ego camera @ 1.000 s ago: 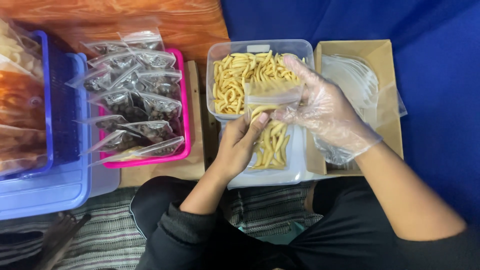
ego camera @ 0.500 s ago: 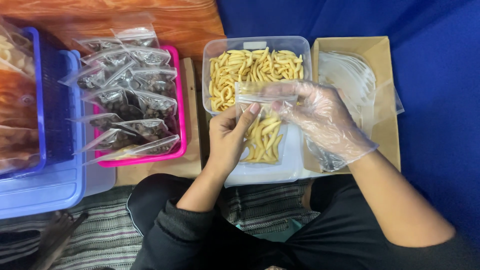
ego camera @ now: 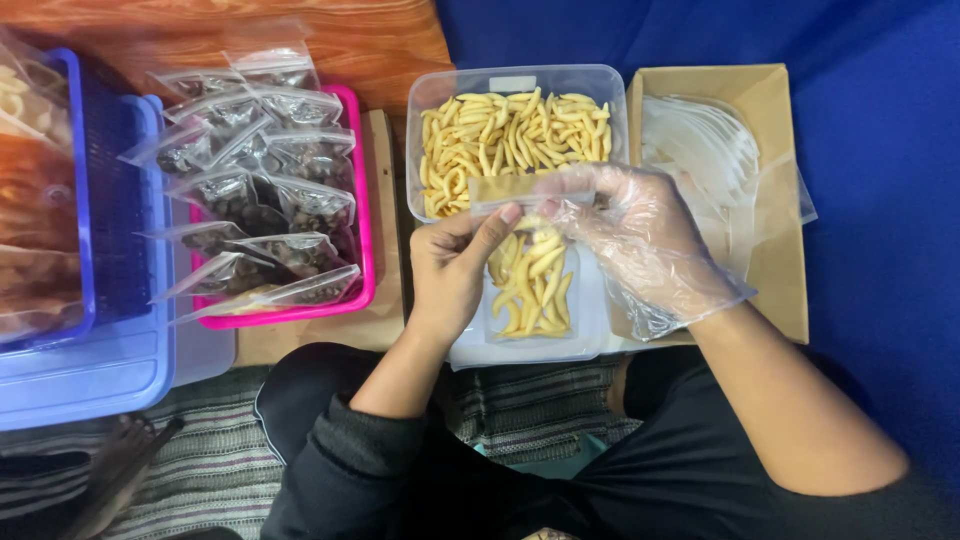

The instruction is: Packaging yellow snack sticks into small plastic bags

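blue cloth (ego camera: 880,150): biggest thing in shot, fills the whole right side and the top behind the boxes.
blue tray (ego camera: 100,380): far left, a blue basket (ego camera: 110,200) sits in it with packed bags of pale and orange snacks, pretty blurry at the edge.
pink tray (ego camera: 362,200): just right of the blue one, stacked with sealed clear bags of dark snacks (ego camera: 270,190), overlapping each other.
cardboard box (ego camera: 770,110): right of centre, open top, with a pile of empty clear bags (ego camera: 700,150) in it.
clear tub (ego camera: 440,90): between the pink tray and the cardboard box, touching the box side, loaded with yellow stick snacks (ego camera: 510,130).
lid (ego camera: 470,352): looks like a clear lid lying flat right below the tub, under the hands; hard to be sure.
right hand (ego camera: 640,235): wearing a loose see-through plastic glove, fingers pinched onto the top right edge of the small bag.
left hand (ego camera: 450,265): bare, thumb and fingers gripping the top left corner of that same small bag, dark sleeve further down the arm.
small bag (ego camera: 530,275): clear zip-type bag held between both hands, hanging over the lid just in front of the tub, upright, lower part filled with the same yellow sticks; its top strip is stretched flat between the two hands. Can't tell if the strip is sealed.
striped mat (ego camera: 200,470): bottom left, under the person's lap in dark clothes.
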